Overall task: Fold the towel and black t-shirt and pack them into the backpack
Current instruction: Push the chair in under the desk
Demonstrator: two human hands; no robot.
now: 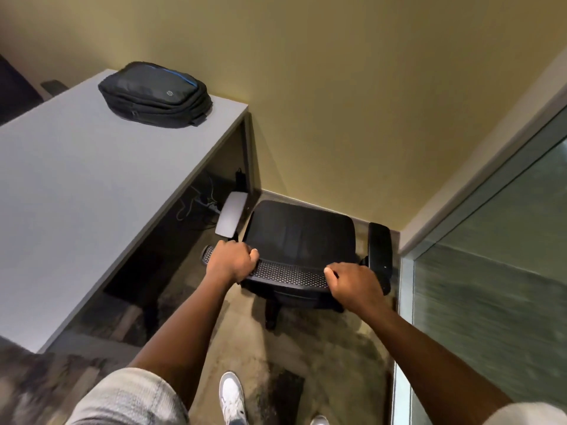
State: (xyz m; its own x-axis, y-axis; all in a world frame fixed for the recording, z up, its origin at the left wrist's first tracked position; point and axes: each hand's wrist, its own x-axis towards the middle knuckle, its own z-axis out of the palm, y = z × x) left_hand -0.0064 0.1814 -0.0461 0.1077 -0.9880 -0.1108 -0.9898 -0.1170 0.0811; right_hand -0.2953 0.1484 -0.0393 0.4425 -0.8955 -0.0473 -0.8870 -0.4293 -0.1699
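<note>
A black backpack [155, 93] with a blue zip line lies flat and closed at the far end of the grey desk [76, 185]. No towel or black t-shirt is in view. Both of my hands are on a black office chair [299, 237] standing in the corner to the right of the desk. My left hand [231, 262] grips the left end of the chair's mesh back top edge. My right hand [352, 283] grips the same top edge near its right end.
The chair has a grey left armrest [231, 217] beside the desk's side and a black right armrest [380, 250]. Cables lie under the desk [199, 204]. A frosted glass partition [491, 271] runs along the right. My shoe [231, 397] stands on patterned carpet.
</note>
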